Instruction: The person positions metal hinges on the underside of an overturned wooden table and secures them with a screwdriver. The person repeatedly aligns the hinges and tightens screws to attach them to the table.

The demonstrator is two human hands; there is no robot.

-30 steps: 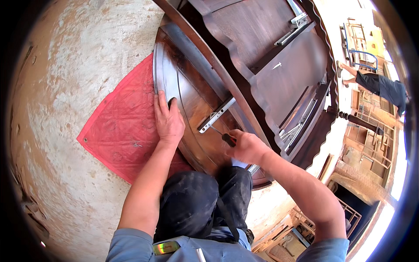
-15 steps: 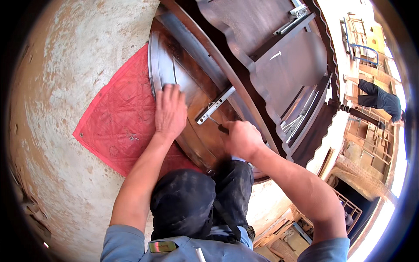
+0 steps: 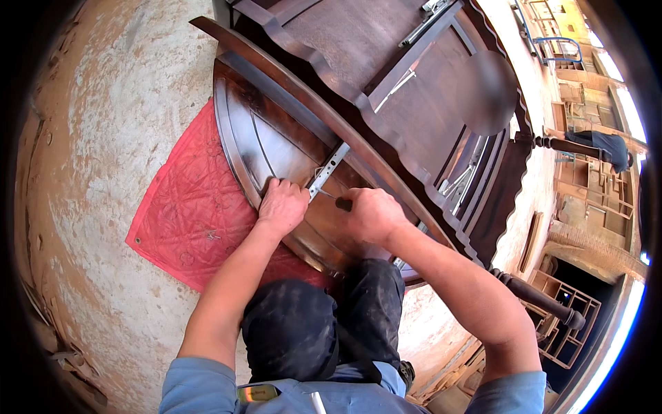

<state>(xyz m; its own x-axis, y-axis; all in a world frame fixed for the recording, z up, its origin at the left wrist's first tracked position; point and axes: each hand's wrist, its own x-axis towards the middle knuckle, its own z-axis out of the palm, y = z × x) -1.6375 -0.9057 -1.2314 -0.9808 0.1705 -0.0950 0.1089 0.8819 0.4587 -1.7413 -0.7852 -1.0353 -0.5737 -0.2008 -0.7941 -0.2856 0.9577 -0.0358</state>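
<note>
Screwdriver point(image 3: 343, 204): close to the middle of the frame, poking out of a fist. Its thin rod points at the strip; I can't tell if they touch. It is likely light and stiff, best held by the handle.
Right hand point(image 3: 376, 216): just right of the frame's middle, curled tight around the screwdriver.
Left hand point(image 3: 283, 207): left of the middle, bent fingers bunched at the strip's low end. I can't tell if they pinch anything.
Metal strip point(image 3: 332, 165): middle of the frame, slanting over the wood. It is flat, long and shiny, with holes. It should be hard, light and a bit slippery; hold it by its long sides.
Wood panel point(image 3: 272, 141): middle, under the strip, brown and glossy, with a round edge. Probably heavy, stiff and easy to scratch; grab the round rim.
Cloth point(image 3: 186, 207): left of the middle, red and crinkly, partly under the panel. It looks soft and bendy.
Wavy wood point(image 3: 427, 155): upper right, dark and smooth, with a bumpy edge.
Floor point(image 3: 117, 145): left side, pale and patchy.
</note>
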